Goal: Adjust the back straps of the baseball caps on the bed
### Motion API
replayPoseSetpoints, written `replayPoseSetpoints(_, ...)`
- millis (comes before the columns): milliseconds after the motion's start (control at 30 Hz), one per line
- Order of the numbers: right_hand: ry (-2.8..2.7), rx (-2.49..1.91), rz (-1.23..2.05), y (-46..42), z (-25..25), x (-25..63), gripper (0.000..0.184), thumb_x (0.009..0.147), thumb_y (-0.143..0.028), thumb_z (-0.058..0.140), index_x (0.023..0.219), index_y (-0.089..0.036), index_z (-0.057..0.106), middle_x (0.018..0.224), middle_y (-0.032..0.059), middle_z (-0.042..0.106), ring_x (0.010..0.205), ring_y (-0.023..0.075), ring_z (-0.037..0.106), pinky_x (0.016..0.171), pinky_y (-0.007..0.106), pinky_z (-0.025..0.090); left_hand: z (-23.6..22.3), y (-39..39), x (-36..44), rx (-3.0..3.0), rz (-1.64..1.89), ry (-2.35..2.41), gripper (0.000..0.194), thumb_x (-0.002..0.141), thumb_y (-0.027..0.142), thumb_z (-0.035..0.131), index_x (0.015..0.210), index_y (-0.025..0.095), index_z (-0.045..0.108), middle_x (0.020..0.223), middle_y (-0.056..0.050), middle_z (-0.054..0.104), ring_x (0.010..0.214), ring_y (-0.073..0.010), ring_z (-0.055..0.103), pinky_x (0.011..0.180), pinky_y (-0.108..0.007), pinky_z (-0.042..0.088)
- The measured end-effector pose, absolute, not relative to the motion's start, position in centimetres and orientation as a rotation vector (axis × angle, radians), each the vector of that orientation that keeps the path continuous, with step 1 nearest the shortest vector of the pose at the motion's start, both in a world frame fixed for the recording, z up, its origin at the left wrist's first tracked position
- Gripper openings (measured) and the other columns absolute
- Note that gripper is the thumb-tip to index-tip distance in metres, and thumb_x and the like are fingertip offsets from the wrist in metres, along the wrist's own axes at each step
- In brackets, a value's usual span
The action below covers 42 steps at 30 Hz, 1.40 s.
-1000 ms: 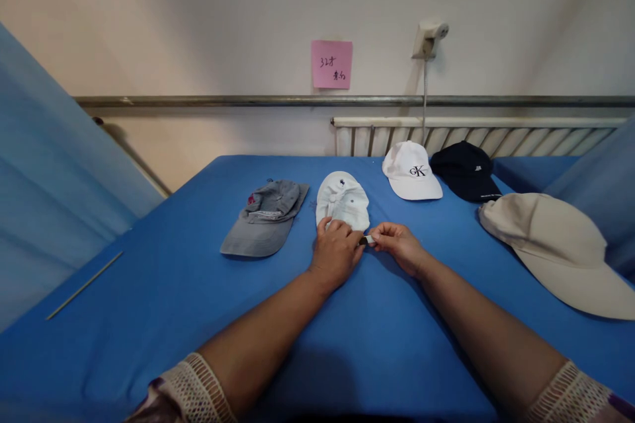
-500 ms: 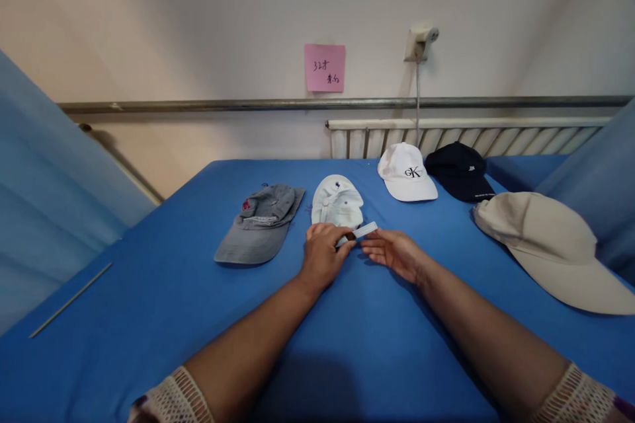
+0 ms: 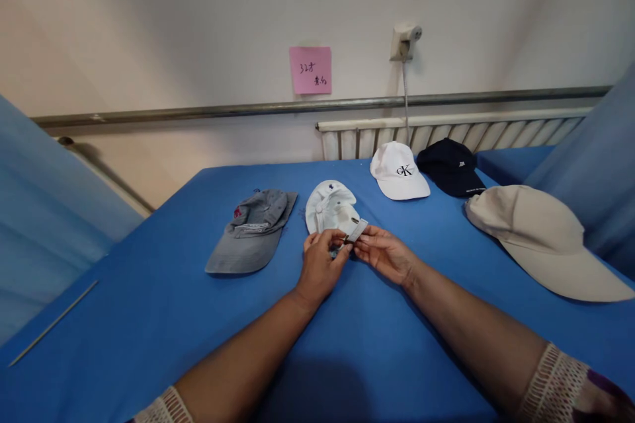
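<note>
A pale white cap (image 3: 328,206) lies crown-up on the blue sheet (image 3: 149,304) in the middle. Its back strap (image 3: 357,230) sticks out toward me. My left hand (image 3: 320,266) pinches the cap's rear edge at the base of the strap, fingers closed. My right hand (image 3: 384,253) holds the strap's free end between thumb and fingertips, lifted a little off the sheet.
A grey cap (image 3: 251,231) lies to the left. A white cap with a black logo (image 3: 398,172), a dark navy cap (image 3: 450,166) and a large beige cap (image 3: 540,238) lie to the right. A thin stick (image 3: 52,324) rests at the left edge. A radiator (image 3: 446,135) stands behind.
The strap has been pulled loose from the cap and lifted. My right hand went from a pinch beside the cap to holding the raised strap end. The view shifted slightly right.
</note>
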State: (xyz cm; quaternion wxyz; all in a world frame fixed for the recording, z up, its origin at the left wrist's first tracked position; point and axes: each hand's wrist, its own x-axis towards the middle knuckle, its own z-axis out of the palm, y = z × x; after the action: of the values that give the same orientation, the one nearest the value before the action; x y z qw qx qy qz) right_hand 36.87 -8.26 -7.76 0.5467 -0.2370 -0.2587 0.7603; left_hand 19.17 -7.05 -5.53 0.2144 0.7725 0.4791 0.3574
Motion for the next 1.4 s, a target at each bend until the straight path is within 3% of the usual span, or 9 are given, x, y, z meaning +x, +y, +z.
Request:
replayPoseSetpoints(233,-0.725,-0.696,1.666,-8.7,-7.4,36.0,0.034,0.066,-0.023,0.083,0.095,-0.019,0.067,0.096,0.0034,0.071,0.088,0.0146,0.065,0.082,0.029,0.047,-5.6,-7.2,19.2,2.059,0.994,1.368,0.025,0.080,0.031,0.067,0.102,0.022,0.061,0.089,-0.002,0.070,0.090,-0.0201,0.066,0.096,-0.044,0.041)
replayPoseSetpoints(467,-0.715,-0.808,1.621,-8.7,-7.4,35.6,0.034,0.063,-0.029,0.085,0.091,-0.017,0.068,0.089,0.0035,0.071,0.077,0.0124,0.063,0.074,0.026,0.044,-5.6,-7.3,19.4,1.880,1.043,1.394,0.040,0.076,0.034,0.070,0.111,0.019,0.057,0.089,-0.005,0.072,0.090,-0.0206,0.069,0.086,-0.037,0.047)
replayPoseSetpoints(733,-0.723,-0.839,1.596,-8.6,-7.5,35.2,0.040,0.065,-0.029,0.083,0.100,-0.018,0.068,0.098,0.0048,0.072,0.083,0.0144,0.063,0.074,0.026,0.044,-5.3,-7.4,19.5,1.999,0.959,1.441,0.033,0.077,0.035,0.070,0.105,0.020,0.063,0.090,-0.003,0.072,0.093,-0.0219,0.066,0.096,-0.044,0.042)
replayPoseSetpoints(900,-0.723,-0.846,1.585,-8.7,-7.3,35.2,0.038,0.063,-0.028,0.085,0.096,-0.019,0.068,0.090,0.0028,0.071,0.076,0.0127,0.062,0.070,0.025,0.044,-5.2,-7.0,19.2,1.985,0.987,1.448,0.027,0.079,0.036,0.066,0.101,0.021,0.067,0.104,-0.007,0.070,0.104,-0.0253,0.061,0.093,-0.043,0.045)
replayPoseSetpoints(1067,-0.653,-0.915,1.512,-8.9,-7.3,34.9,0.039,0.060,-0.033,0.087,0.088,-0.018,0.064,0.078,0.0019,0.070,0.071,0.0138,0.063,0.067,0.027,0.045,-5.7,-6.6,19.1,1.850,1.064,1.282,0.029,0.079,0.032,0.066,0.105,0.019,0.064,0.103,-0.007,0.070,0.096,-0.0204,0.065,0.089,-0.036,0.050)
replayPoseSetpoints(1400,-0.731,-1.063,1.301,-8.8,-7.5,34.7,0.039,0.058,-0.048,0.084,0.073,-0.018,0.065,0.071,0.0003,0.065,0.067,0.0138,0.058,0.067,0.030,0.045,-6.5,-6.1,19.2,1.838,1.042,1.138,0.032,0.080,0.035,0.066,0.109,0.019,0.064,0.107,-0.007,0.071,0.099,-0.0204,0.066,0.092,-0.036,0.051)
